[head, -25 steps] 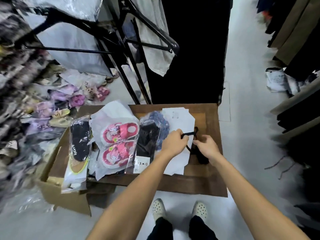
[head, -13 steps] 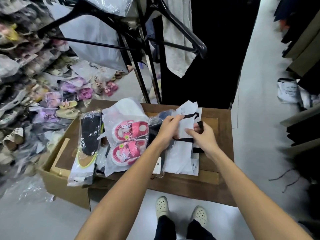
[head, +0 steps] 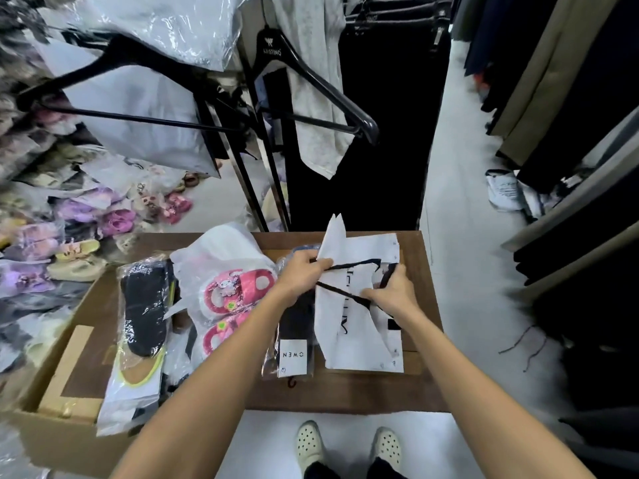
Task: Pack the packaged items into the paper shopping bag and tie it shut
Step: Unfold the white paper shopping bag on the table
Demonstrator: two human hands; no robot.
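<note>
Flat white paper shopping bag [head: 359,337] with black ribbon handles [head: 345,292] lies on brown tabletop [head: 420,257], long axis pointing away from person. Left hand [head: 300,276] fingers pinch bag edge and ribbon; right hand [head: 394,292] fingers curl around ribbon. Black packaged item [head: 294,344] beside it reads "OWEN"; black hanger [head: 304,67] reads "ARISTINO".

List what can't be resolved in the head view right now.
- Paper bag: lies flat, so its inside and any contents are hidden; its printed lettering is partly covered by a fold.
- Left hand grip on the black ribbon: curled fingers hide how it is held.
- Right hand: fingertips hidden against the bag.
- Dark packet: upper part under the left arm.
- Shoe pile at the left edge: blurred.
</note>
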